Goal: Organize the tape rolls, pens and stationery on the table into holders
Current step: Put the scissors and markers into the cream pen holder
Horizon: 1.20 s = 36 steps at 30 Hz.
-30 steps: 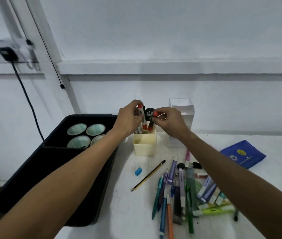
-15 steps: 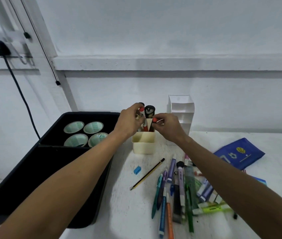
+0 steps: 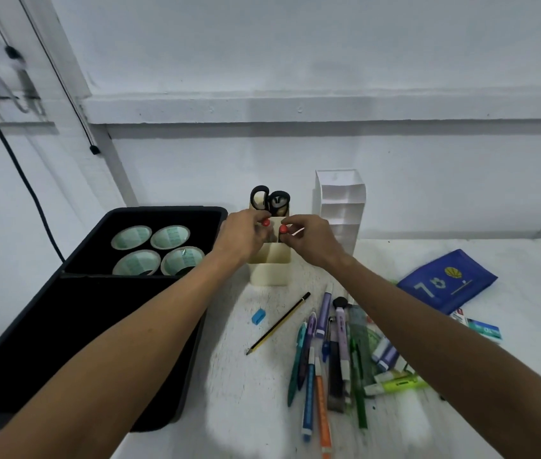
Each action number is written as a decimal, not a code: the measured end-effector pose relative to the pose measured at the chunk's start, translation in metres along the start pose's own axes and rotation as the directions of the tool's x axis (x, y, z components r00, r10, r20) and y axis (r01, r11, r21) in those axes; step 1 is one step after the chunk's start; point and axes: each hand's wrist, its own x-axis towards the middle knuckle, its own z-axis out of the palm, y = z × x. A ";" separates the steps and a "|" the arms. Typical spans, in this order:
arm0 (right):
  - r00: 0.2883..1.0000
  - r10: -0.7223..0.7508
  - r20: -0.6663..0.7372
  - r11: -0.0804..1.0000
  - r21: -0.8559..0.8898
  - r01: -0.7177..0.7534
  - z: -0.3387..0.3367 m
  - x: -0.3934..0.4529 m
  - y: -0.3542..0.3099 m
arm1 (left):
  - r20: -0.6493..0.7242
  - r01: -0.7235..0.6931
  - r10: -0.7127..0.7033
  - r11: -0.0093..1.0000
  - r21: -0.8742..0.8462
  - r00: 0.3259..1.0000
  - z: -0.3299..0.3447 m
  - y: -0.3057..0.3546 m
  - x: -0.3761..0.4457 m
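A cream pen holder [image 3: 270, 271] stands on the white table with black-handled scissors [image 3: 270, 200] upright in its back. My left hand [image 3: 242, 236] pinches the red top of one pen [image 3: 265, 222] at the holder's mouth. My right hand [image 3: 309, 241] pinches a second red-topped pen [image 3: 283, 229] beside it. Both pens stand sunk into the holder, their shafts hidden by my fingers. A pile of loose pens and markers [image 3: 332, 352] lies on the table in front, with a yellow-black pencil [image 3: 279, 323] and a blue eraser [image 3: 258, 316].
A black tray [image 3: 74, 329] on the left holds several tape rolls [image 3: 158, 250] at its far end. A tall white tiered organizer [image 3: 342, 207] stands right of the cream holder. A blue pouch [image 3: 448, 281] and small boxes [image 3: 481, 329] lie at the right.
Both hands have pushed the two red-topped pens further down into the cream holder. The camera view has tilted, so the scissors' handles now show above my hands.
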 end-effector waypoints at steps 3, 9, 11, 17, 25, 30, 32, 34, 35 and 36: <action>1.000 0.025 0.014 1.000 0.017 -0.025 -0.004 -0.005 0.001 | -0.020 0.000 0.000 1.000 0.022 1.000 -0.001 0.002 -0.003; 0.997 0.035 0.067 0.998 -0.050 -0.032 -0.031 -0.040 0.015 | -0.172 -0.143 0.159 0.985 0.101 0.972 0.009 0.009 -0.035; 0.995 0.066 0.074 0.997 -0.049 -0.062 -0.043 -0.056 0.024 | -0.196 -0.168 0.197 0.974 0.155 0.961 0.016 0.011 -0.040; 0.990 0.139 0.036 0.990 -0.036 -0.138 -0.067 -0.085 0.040 | -0.054 -0.154 0.183 0.928 0.340 0.982 0.028 -0.002 -0.035; 0.980 0.200 -0.003 0.979 -0.031 -0.200 -0.081 -0.110 0.051 | -0.051 -0.416 0.439 0.877 0.241 0.897 0.041 0.034 -0.056; 0.958 0.280 -0.068 0.956 -0.076 -0.284 -0.106 -0.137 0.065 | 0.094 -0.432 0.427 0.901 0.044 0.899 0.070 0.067 -0.054; 0.945 0.310 -0.106 0.944 -0.085 -0.319 -0.116 -0.149 0.073 | 0.183 -0.418 0.415 0.908 -0.024 0.891 0.084 0.078 -0.050; 0.927 0.346 -0.142 0.926 -0.109 -0.363 -0.126 -0.160 0.081 | 0.269 -0.415 0.412 0.909 -0.050 0.870 0.098 0.086 -0.045; 0.913 0.375 -0.158 0.912 -0.117 -0.394 -0.130 -0.165 0.085 | 0.307 -0.414 0.407 0.909 -0.045 0.861 0.105 0.090 -0.042; 0.897 0.405 -0.174 0.896 -0.121 -0.428 -0.132 -0.169 0.089 | 0.345 -0.409 0.394 0.912 -0.032 0.852 0.111 0.093 -0.040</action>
